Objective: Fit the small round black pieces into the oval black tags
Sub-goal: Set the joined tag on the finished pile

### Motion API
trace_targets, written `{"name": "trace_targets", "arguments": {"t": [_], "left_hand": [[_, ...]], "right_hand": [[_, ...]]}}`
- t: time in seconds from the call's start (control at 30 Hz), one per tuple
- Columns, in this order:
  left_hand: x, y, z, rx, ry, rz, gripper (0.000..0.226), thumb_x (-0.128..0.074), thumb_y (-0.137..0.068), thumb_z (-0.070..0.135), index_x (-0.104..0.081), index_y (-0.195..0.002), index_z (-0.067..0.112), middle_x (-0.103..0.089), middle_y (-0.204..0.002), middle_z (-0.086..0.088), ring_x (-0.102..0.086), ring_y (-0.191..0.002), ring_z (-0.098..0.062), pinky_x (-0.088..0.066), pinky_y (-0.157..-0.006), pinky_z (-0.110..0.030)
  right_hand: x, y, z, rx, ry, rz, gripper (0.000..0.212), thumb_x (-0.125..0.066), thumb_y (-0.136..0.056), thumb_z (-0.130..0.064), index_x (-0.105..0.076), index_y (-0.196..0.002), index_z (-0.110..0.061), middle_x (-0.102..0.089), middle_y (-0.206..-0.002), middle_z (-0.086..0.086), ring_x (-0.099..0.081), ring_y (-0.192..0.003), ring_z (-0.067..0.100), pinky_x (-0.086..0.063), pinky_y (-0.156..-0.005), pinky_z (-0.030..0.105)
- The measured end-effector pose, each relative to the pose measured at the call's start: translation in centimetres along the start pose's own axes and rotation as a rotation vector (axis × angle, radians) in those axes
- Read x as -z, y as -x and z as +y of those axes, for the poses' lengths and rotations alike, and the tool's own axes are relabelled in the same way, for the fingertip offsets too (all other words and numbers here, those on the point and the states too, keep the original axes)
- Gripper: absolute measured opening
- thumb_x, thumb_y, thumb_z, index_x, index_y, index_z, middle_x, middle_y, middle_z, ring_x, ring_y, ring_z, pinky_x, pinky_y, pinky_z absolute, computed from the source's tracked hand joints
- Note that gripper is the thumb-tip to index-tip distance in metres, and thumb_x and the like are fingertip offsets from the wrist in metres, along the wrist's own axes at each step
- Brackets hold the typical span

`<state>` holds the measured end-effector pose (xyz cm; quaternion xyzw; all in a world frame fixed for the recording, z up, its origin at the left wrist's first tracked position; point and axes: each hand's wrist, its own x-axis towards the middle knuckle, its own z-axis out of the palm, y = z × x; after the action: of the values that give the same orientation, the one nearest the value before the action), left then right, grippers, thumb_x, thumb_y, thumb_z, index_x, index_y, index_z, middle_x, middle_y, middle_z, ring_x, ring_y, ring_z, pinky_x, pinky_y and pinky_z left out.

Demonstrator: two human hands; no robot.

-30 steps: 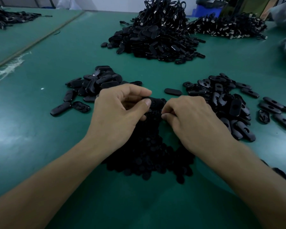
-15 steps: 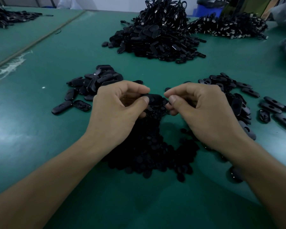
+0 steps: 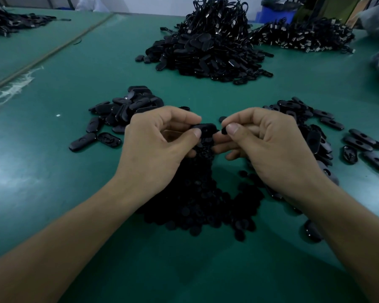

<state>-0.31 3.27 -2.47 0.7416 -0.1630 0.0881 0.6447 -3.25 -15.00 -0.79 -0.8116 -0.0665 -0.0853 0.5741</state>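
Note:
My left hand (image 3: 155, 147) pinches an oval black tag (image 3: 205, 128) between thumb and fingers, its hole facing up. My right hand (image 3: 269, 147) holds a small round black piece (image 3: 223, 130) between thumb and forefinger, just right of the tag's end and almost touching it. Below both hands lies a heap of small round black pieces (image 3: 197, 202). A pile of oval tags (image 3: 127, 108) sits to the left, and another pile of oval tags (image 3: 315, 127) spreads to the right, partly hidden by my right hand.
A tall heap of black tags with cords (image 3: 210, 44) stands at the back centre, and a second heap (image 3: 302, 36) at the back right. A blue bin (image 3: 274, 12) is behind them. The green table (image 3: 53, 182) has a seam running diagonally at the left.
My right hand lifted off the round-piece heap with one piece and came up level with the tag. My left hand kept hold of the tag, nearly still.

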Motion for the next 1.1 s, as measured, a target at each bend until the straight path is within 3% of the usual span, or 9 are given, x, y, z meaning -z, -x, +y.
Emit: {"name": "trace_targets", "arguments": {"t": [0.2, 0.4, 0.77, 0.97, 1.1], "left_hand": [[0.06, 0.03, -0.18, -0.013, -0.003, -0.009, 0.018, -0.074, -0.088, 0.005, -0.074, -0.091, 0.023, -0.075, -0.082, 0.000, -0.074, -0.073, -0.019, -0.061, -0.064, -0.028], [0.06, -0.01, -0.13, -0.016, 0.027, -0.017, 0.017, -0.074, -0.089, 0.004, -0.075, -0.092, 0.021, -0.075, -0.081, 0.000, -0.074, -0.074, -0.019, -0.061, -0.063, -0.027], [-0.09, 0.01, 0.09, -0.013, 0.069, 0.001, 0.020, -0.073, -0.088, 0.001, -0.075, -0.090, 0.021, -0.075, -0.079, 0.000, -0.074, -0.073, -0.019, -0.060, -0.062, -0.025], [-0.16, -0.02, 0.21, -0.006, 0.080, -0.002, 0.019, -0.073, -0.088, 0.000, -0.074, -0.090, 0.019, -0.075, -0.078, -0.001, -0.074, -0.074, -0.019, -0.060, -0.061, -0.026], [-0.17, 0.05, 0.28, -0.001, 0.081, -0.006, 0.018, -0.073, -0.088, 0.000, -0.075, -0.090, 0.018, -0.075, -0.079, -0.001, -0.074, -0.074, -0.020, -0.060, -0.061, -0.026]], "right_hand": [[0.18, -0.07, -0.18, 0.005, 0.019, 0.030, 0.017, -0.056, -0.100, -0.009, -0.067, -0.094, -0.021, -0.074, -0.087, -0.006, -0.068, -0.071, 0.002, -0.050, -0.059, 0.014], [0.35, -0.03, -0.57, -0.067, -0.185, 0.039, 0.012, -0.065, -0.093, 0.000, -0.070, -0.099, -0.009, -0.077, -0.080, 0.003, -0.074, -0.071, 0.013, -0.055, -0.062, 0.017], [0.21, 0.03, -0.81, -0.112, -0.337, 0.033, 0.011, -0.066, -0.090, 0.002, -0.070, -0.090, -0.008, -0.076, -0.078, 0.009, -0.073, -0.069, 0.017, -0.055, -0.061, 0.020], [0.25, 0.00, -0.71, -0.047, -0.131, 0.049, 0.022, -0.067, -0.090, -0.002, -0.075, -0.083, -0.021, -0.068, -0.066, -0.003, -0.061, -0.064, 0.006, -0.048, -0.058, 0.015], [0.23, 0.17, -0.86, -0.036, -0.004, 0.014, 0.021, -0.061, -0.097, -0.008, -0.070, -0.088, -0.025, -0.068, -0.074, -0.009, -0.061, -0.065, -0.002, -0.049, -0.059, 0.014]]}}
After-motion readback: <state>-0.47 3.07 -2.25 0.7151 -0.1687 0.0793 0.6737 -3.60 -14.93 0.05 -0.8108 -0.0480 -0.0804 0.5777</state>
